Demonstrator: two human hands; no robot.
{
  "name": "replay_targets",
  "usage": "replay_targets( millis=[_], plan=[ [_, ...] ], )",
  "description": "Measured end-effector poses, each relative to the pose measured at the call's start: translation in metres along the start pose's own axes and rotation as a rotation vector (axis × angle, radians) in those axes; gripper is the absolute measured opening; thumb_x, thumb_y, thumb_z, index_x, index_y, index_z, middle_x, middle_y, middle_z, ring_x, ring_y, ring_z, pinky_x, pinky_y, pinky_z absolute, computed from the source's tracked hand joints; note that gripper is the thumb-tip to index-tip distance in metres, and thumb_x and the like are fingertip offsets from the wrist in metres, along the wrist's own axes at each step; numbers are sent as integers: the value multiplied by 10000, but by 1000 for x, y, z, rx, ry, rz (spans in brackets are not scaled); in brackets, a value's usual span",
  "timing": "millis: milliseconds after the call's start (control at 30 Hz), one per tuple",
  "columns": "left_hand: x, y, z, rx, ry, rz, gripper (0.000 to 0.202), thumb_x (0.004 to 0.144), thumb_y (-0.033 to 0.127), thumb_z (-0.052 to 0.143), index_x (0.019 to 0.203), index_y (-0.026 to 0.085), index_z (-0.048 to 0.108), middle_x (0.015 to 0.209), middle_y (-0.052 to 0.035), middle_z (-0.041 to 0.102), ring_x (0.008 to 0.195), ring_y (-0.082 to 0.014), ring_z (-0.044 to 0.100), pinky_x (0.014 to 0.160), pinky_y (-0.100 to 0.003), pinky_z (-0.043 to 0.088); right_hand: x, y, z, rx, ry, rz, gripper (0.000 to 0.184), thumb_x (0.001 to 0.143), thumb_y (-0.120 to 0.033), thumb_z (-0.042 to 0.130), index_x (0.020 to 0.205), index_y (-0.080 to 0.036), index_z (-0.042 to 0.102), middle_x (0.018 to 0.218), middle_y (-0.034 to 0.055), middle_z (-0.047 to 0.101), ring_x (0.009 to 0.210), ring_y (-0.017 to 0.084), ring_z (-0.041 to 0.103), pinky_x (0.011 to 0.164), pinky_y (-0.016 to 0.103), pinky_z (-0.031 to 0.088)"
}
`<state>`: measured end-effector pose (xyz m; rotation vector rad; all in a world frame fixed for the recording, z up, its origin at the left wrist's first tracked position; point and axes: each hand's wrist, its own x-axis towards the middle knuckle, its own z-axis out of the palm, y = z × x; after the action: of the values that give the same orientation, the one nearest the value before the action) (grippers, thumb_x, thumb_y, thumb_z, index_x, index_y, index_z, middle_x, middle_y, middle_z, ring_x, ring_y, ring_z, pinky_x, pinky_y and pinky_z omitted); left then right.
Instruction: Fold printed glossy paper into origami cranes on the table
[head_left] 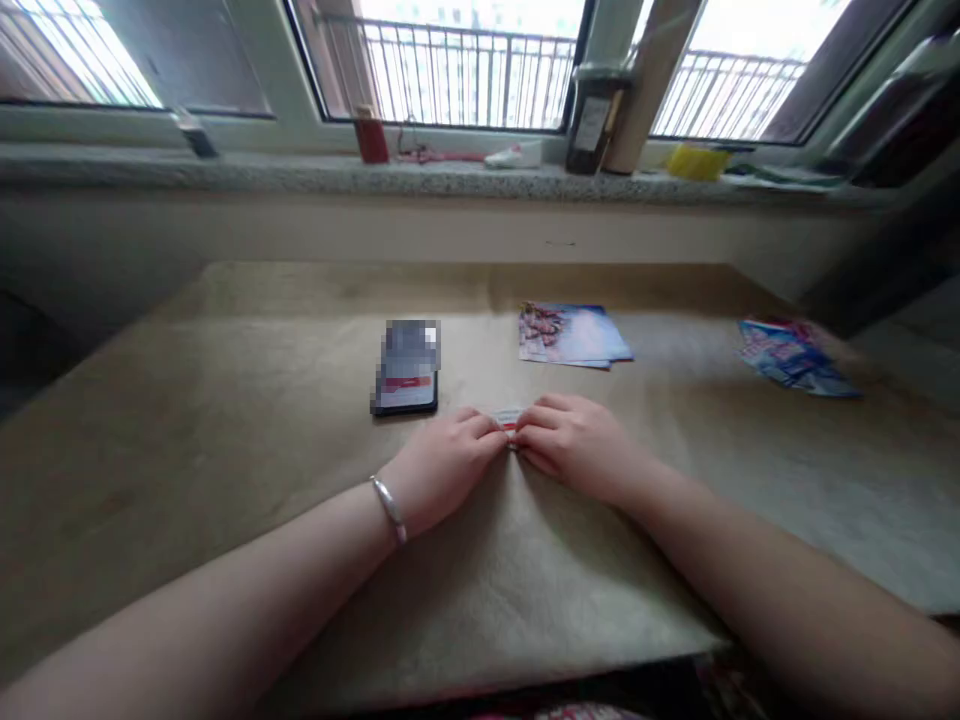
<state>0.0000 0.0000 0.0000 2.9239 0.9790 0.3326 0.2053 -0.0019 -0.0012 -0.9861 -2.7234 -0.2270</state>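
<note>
A small white strip with a red band [508, 421], perhaps paper or card, lies between my two hands at the middle of the table. My left hand [448, 462], with a silver bangle [388, 510] on its wrist, has its fingers closed at the strip's left end. From the other side my right hand [577, 445] pinches the right end, its fingers bent together. The fingertips of both hands almost meet, and they cover most of the strip. Just beyond my left hand lies a smartphone [409, 395], its screen partly pixelated.
Beyond my right hand, a few printed picture sheets [577, 335] lie stacked on the tan tabletop [247, 400]. Blue and pink glossy packets [796, 358] rest at the far right. Behind the table runs a stone windowsill [285, 178] with a red container [371, 138] and a dark box [592, 125].
</note>
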Motion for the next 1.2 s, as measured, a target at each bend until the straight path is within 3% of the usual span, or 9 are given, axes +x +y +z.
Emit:
replay_targets(
  millis=[300,500,733,1200],
  plan=[
    [0,0,0,5,12,6,197,897,151,493,1015,164,651,950,-64,644,915,-191,565,827,-342,515,0,-2,-2,-16,-32,41,208,899,-259,475,803,-185,644,829,26,653,765,163,540,636,290,352],
    [0,0,-2,-7,32,11,195,889,155,515,1012,171,665,964,-56,651,913,-186,566,825,-337,518,1,-1,4,159,0,216,150,847,-239,516,833,-191,657,918,37,637,836,158,560,672,254,384],
    [1,0,-2,-18,5,-3,194,887,148,509,1016,156,653,953,-62,649,922,-198,568,839,-352,513,3,-3,2,168,-73,334,134,823,-262,522,763,-195,620,796,26,624,801,167,547,666,258,374],
    [0,0,-2,-50,11,-27,268,882,144,495,1126,158,607,1009,-59,678,937,-202,592,852,-358,519,5,1,3,262,-115,416,160,848,-282,493,786,-182,603,806,41,617,804,170,542,702,270,379]
  ],
)
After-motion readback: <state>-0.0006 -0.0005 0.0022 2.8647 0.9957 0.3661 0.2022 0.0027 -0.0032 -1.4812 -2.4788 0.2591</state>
